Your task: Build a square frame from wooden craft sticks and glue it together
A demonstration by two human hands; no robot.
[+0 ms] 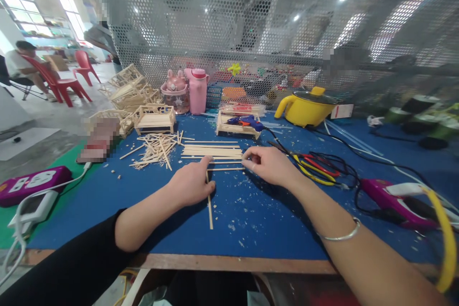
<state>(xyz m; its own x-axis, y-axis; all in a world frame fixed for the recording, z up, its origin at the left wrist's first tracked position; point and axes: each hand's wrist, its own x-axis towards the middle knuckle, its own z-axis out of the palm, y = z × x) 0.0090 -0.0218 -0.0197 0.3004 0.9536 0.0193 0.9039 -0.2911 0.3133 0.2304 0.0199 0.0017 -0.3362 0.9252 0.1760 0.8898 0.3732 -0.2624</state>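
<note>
My left hand [191, 182] is closed at the left ends of two thin wooden sticks, with its fingers pressed down near the blue work surface. Below its thumb a single wooden stick [211, 213] points toward the table's front edge. My right hand [267, 165] pinches at the right end of a wooden stick [227, 169] that spans the gap between both hands. Just beyond them lies a row of parallel wooden strips [211, 151]. A loose heap of short sticks [158, 149] is to the left of that row.
A small wooden bed-like frame [155, 119] stands behind the heap. A blue glue gun [247, 122] rests on another frame [224, 126]. Yellow-handled pliers [315, 175], a yellow pot [304, 110], a purple tool [398, 201] and cables are at right; a phone [98, 141] lies left.
</note>
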